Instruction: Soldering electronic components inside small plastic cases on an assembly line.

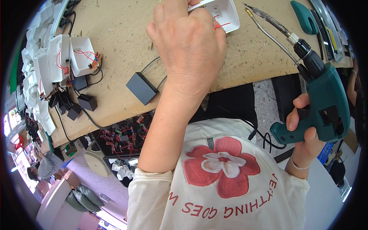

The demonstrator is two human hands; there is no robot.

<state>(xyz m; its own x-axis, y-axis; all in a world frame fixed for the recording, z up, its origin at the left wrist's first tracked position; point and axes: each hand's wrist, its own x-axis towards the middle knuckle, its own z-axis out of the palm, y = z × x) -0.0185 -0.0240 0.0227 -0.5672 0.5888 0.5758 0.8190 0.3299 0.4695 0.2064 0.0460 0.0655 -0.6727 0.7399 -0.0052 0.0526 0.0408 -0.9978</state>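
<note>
At the top middle, my left hand (191, 42) is closed over the edge of a white plastic case (229, 13); its fingertips are mostly hidden behind the hand. Red wires (222, 25) show inside the case, close to my fingers. My right hand (308, 145) grips a green soldering gun (329, 103) by its handle, with a finger at the trigger. The gun's dark tip and thin metal feed tube (264, 32) point up and left, a short way right of the case and apart from it. A black box-shaped adapter (142, 88) with a cable lies below my left hand.
White cases (81, 57) with red wires and small boards stand at the left, beside black adapters (87, 102) and stacked white shells (32, 82). A tray of wired boards (122, 134) sits below the table (115, 34). Tools (304, 17) lie far right. Another person (48, 166) is at lower left.
</note>
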